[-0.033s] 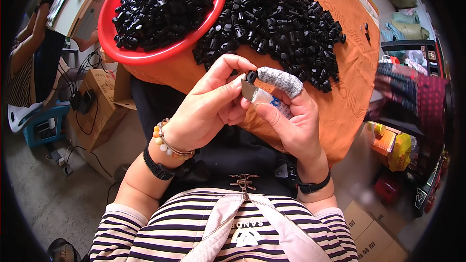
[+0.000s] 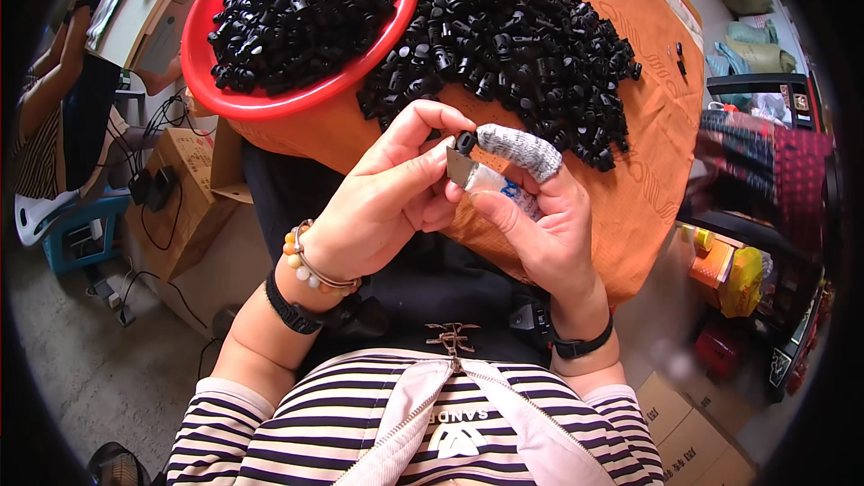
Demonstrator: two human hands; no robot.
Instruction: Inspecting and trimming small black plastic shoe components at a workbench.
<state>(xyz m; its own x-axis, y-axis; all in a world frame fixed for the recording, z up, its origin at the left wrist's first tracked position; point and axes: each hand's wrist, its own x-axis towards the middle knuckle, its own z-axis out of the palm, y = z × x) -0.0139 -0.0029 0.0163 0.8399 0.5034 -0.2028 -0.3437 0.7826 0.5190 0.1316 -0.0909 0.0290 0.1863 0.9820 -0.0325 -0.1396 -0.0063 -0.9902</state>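
My left hand (image 2: 387, 180) is closed, pinching a small black plastic part (image 2: 465, 140) between thumb and fingertips. In my right hand (image 2: 558, 229) is a flat metal blade (image 2: 460, 166) with a white wrapped grip (image 2: 490, 182) that has blue marks. The blade stands against the near side of the black part; whether its edge cuts in cannot be seen. A grey knitted cover (image 2: 522, 148) sleeves my right index finger, whose tip is beside the part. Beyond my hands spreads a heap of similar black parts (image 2: 540, 54).
A red basin (image 2: 270, 108) full of black parts stands at the table's far left, on an orange cloth (image 2: 661, 153). Two loose parts (image 2: 680, 61) lie far right. A co-worker's arm (image 2: 54, 72), a cardboard box (image 2: 180, 207) and a blue stool (image 2: 85, 238) are at left.
My hands, the blade and the black part keep the same position. Blurred patterned fabric at the right edge has shifted slightly.
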